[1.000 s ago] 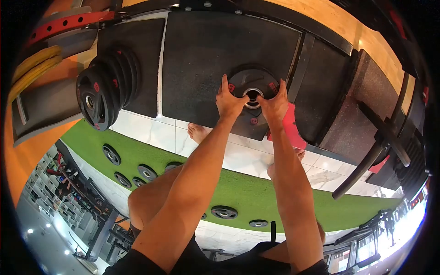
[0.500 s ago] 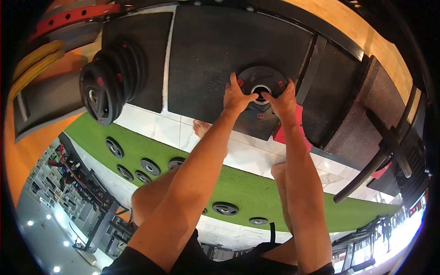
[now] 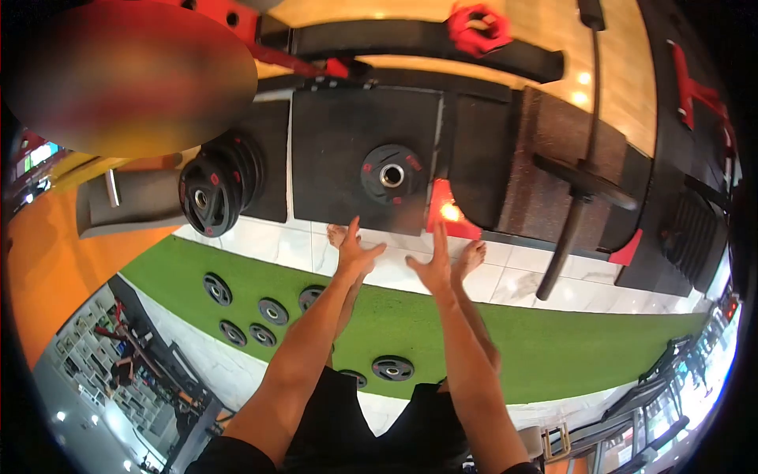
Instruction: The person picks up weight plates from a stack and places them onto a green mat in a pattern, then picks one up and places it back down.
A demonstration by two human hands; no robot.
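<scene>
Hands hang open above the floor: our left hand (image 3: 355,251) and right hand (image 3: 433,267) hold nothing, fingers spread, while the plate (image 3: 392,174) lies flat on the mat (image 3: 332,158), well apart.

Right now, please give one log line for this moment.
left hand: open, empty | right hand: open, empty | weight plate: flat on black mat, untouched

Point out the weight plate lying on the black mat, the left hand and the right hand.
weight plate (image 3: 392,174): head view, on its metal centre ring.
left hand (image 3: 353,254): head view, on the back of the open hand.
right hand (image 3: 433,271): head view, on the back of the open hand.
</scene>
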